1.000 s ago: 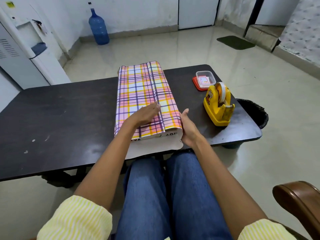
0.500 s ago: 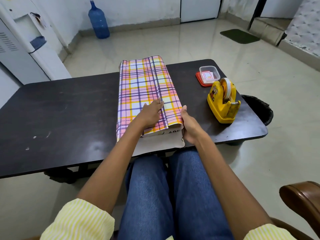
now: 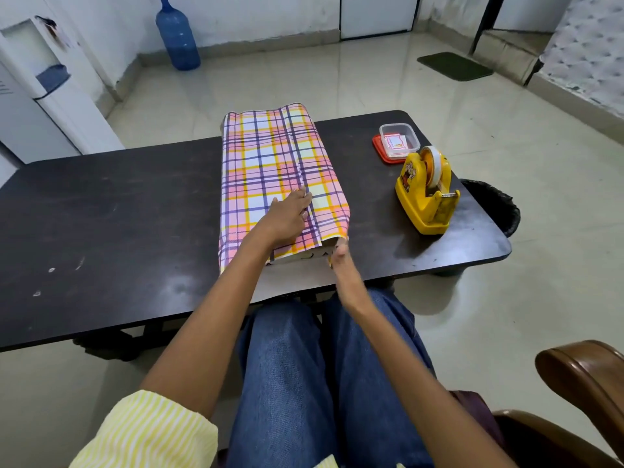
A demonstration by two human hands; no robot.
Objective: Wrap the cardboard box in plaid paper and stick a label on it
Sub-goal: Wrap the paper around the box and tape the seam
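Pink, yellow and purple plaid paper [image 3: 270,163] is covering the top and sides of the cardboard box [image 3: 305,256], which is lying in the middle of the dark table [image 3: 118,214] directly ahead of you, its long axis running straight away from your lap. The near end is showing bare cardboard with some lettering, and the paper's pale underside is jutting toward you past it as an unfolded flap, so the end is not yet closed. Your left hand [image 3: 287,219] is lying flat on top, fingers straight and pressing the overlap seam that is running lengthwise down the box. Your right hand [image 3: 341,265] is sitting at the near right corner, thumb up against the paper's edge (it is blurred, so whether it is pinching the paper or only touching it I cannot tell). That right hand is the nearer one to the open end, and also to the yellow tape dispenser [image 3: 427,194] standing well off to the right, with a small clear tub of labels [image 3: 398,143] just behind it.
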